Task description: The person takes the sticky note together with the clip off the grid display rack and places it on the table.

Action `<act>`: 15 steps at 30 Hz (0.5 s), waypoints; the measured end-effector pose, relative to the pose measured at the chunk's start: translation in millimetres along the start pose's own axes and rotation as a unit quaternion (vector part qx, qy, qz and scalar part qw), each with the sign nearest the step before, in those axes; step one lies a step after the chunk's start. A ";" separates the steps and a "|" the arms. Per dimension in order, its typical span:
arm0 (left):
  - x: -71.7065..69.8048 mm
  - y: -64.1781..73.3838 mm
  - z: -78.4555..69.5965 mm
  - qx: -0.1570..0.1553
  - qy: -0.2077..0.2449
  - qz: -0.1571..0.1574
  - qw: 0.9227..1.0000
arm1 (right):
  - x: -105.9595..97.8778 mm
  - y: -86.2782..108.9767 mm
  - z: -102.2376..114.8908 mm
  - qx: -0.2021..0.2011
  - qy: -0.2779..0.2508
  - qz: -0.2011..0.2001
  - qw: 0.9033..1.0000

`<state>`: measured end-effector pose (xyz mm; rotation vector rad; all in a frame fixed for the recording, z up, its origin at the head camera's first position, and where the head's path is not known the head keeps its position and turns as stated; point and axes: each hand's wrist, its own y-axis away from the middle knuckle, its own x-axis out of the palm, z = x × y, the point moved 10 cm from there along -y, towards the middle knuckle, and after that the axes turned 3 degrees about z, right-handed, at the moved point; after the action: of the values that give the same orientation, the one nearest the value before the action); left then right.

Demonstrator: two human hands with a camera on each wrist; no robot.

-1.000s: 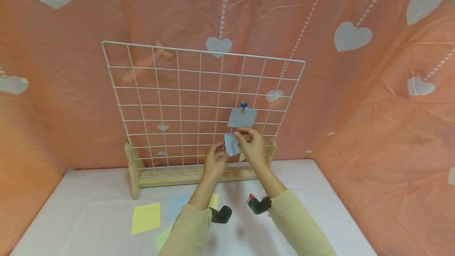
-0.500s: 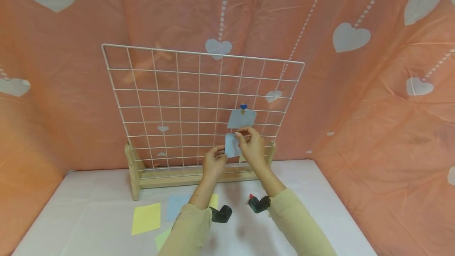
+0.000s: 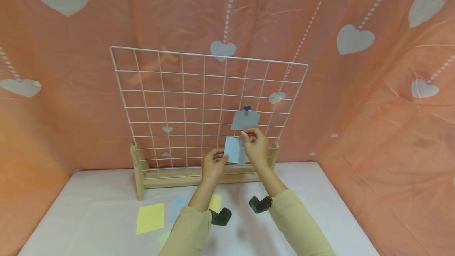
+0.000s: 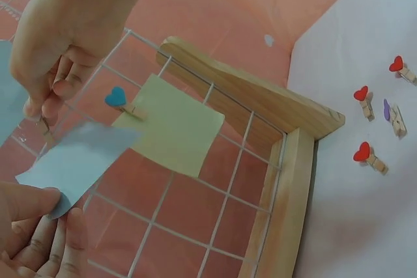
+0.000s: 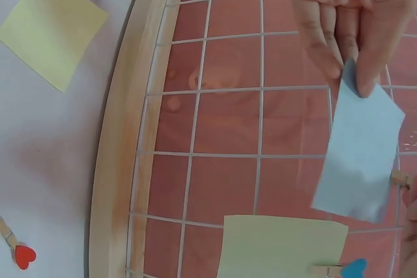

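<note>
My left hand [image 3: 213,165] pinches the lower left corner of a light blue paper note [image 3: 234,150] between thumb and fingers, in front of the white wire grid [image 3: 193,110]. Close at the note's upper right edge, my right hand [image 3: 256,145] pinches a small wooden clothespin [image 4: 44,128]. Whether the clothespin grips the note or a wire, I cannot tell. Another blue note [image 3: 246,120] hangs above from a blue-heart clothespin [image 3: 247,108]. A pale yellow note [image 4: 176,128] hangs on the grid with a blue-heart clothespin [image 4: 116,98], mostly hidden behind my right hand in the head view.
A wooden stand [image 3: 167,181] holds the grid upright on a white table [image 3: 99,208]. Yellow note [image 3: 151,218], blue note [image 3: 179,205] and green note [image 3: 164,238] lie at front left. Several heart clothespins, one a red-heart clothespin [image 4: 369,155], lie on the table at right.
The held note has shifted slightly left and down relative to the grid, with my left hand, and more of it shows beside my right hand. The head view has turned slightly.
</note>
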<state>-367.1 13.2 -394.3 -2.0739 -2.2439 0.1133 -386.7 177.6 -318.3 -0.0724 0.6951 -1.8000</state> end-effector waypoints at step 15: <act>-28.5 16.6 22.4 -0.016 -0.025 -0.013 0.999 | -1.0 8.2 -2.3 0.026 -0.089 -0.022 0.995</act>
<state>-350.9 -13.9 -418.7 -2.0801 -2.3142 0.1301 -380.2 178.0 -323.9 -0.2128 0.5219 -1.8273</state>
